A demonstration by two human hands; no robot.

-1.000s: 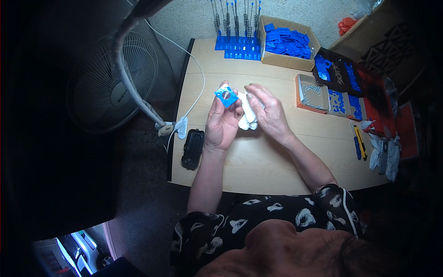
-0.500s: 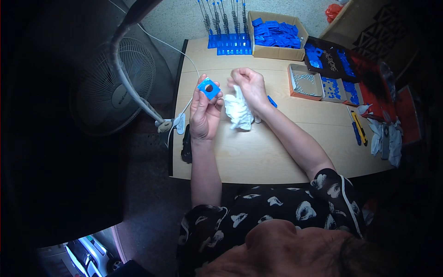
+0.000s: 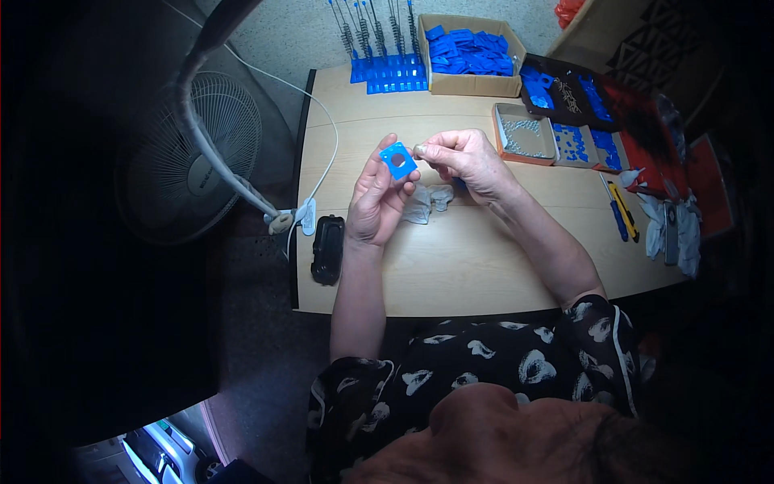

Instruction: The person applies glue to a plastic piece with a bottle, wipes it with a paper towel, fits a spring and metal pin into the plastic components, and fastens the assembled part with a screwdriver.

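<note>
My left hand [image 3: 377, 203] holds a small blue square plate [image 3: 389, 153] with a round hole in its middle, gripped by the edges between thumb and fingers. Close to the plate's right edge, my right hand [image 3: 476, 167] is closed in a pinch of thumb and forefinger. Something tiny may sit at those fingertips, too small to make out. On the table below the hands lies a crumpled white cloth [image 3: 418, 208], partly covered by my left fingers. A blue object [image 3: 459, 185] shows just behind my right wrist, mostly hidden.
At the back stand a blue rack [image 3: 395, 78] with upright springs and rods, and a cardboard box [image 3: 474, 84] of blue plates. Small-part boxes [image 3: 548, 159] and a dark tray [image 3: 592, 121] fill the right. A yellow cutter [image 3: 623, 211] and black case [image 3: 327, 250] flank me.
My right hand has left the white cloth, which now lies flatter on the table, and has come up pinched beside the plate. My left hand has brought the plate to the right.
</note>
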